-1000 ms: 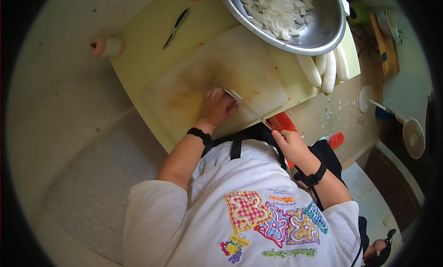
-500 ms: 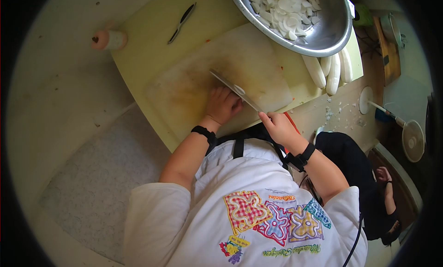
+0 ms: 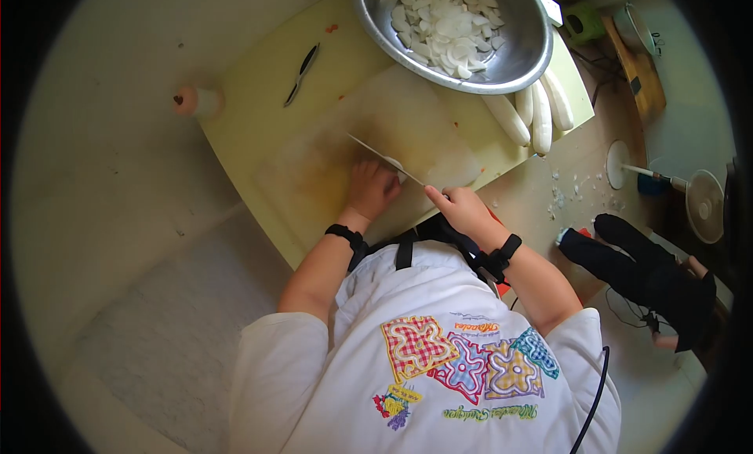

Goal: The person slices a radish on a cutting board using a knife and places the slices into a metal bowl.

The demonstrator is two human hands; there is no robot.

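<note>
My right hand (image 3: 469, 216) is wrapped round the handle of a kitchen knife (image 3: 375, 152), its blade pointing up and left over a stained white cutting board (image 3: 439, 125). Close beside the blade, my left hand (image 3: 371, 189) lies with fingers bent on a piece of white radish (image 3: 401, 176), mostly hidden by the fingers. A thin white slice (image 3: 394, 162) shows at the knife's far side. Beyond the board, a big steel bowl (image 3: 375, 30) holds many white slices (image 3: 451, 27). Several peeled white radishes (image 3: 541, 121) lie beside the bowl.
A black-handled peeler-like tool (image 3: 302, 75) lies on the pale yellow table (image 3: 251, 85). A pink-capped bottle (image 3: 196, 101) stands off its left edge. White scraps (image 3: 561, 191) litter the floor at right, near a fan (image 3: 703, 207). A person in black (image 3: 647, 274) is at the right.
The view has shifted, so bowl and radishes appear further left. The knife stays in my right hand and my left hand stays on the radish. The person in black has changed posture.
</note>
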